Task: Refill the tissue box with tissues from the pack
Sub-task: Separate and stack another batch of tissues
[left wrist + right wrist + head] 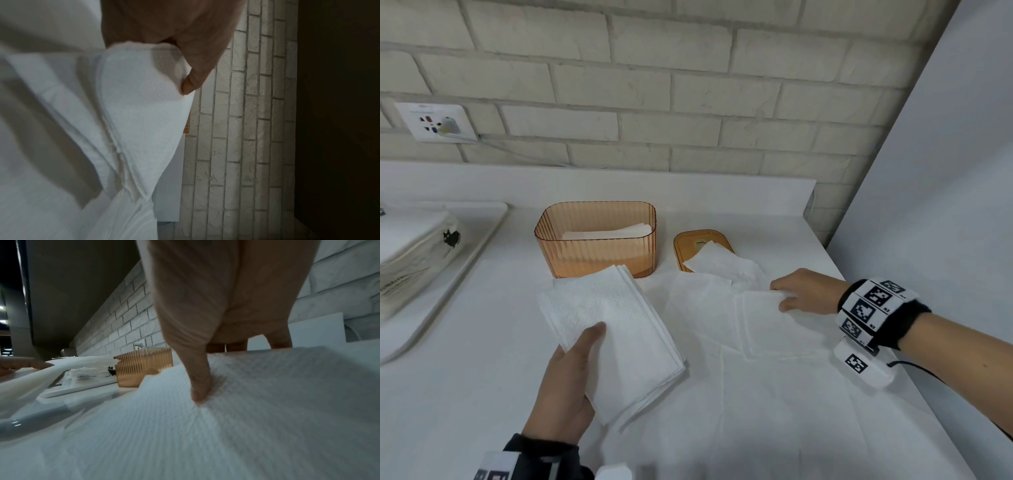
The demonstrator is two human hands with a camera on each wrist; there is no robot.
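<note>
Left hand (566, 380): nearest the viewer; thumb on top and fingers beneath pinch the near corner of a thick tissue stack (616, 337), lifted off the tabletop (465, 394).
Stack axis: long side runs from near right to far left, its far end just in front of the tissue box (595, 240).
Right hand (803, 291): further right; thumb and fingers grip the far right edge of a thinner tissue pile (770, 322) lying flat on the tabletop.
Key relation: the box lies straight beyond the left hand's stack, so the left hand is the nearer one to load it; the stack probably needs turning to match the box's left-to-right length.
Loose tissue (722, 263): lies partly over the amber lid (690, 245), right of the box.
Tissue box: amber, ribbed, translucent, open on top; a few tissues lie low inside, leaving it mostly unfilled.
Tissue pack (414, 253): on a white tray (479, 246), far left.
</note>
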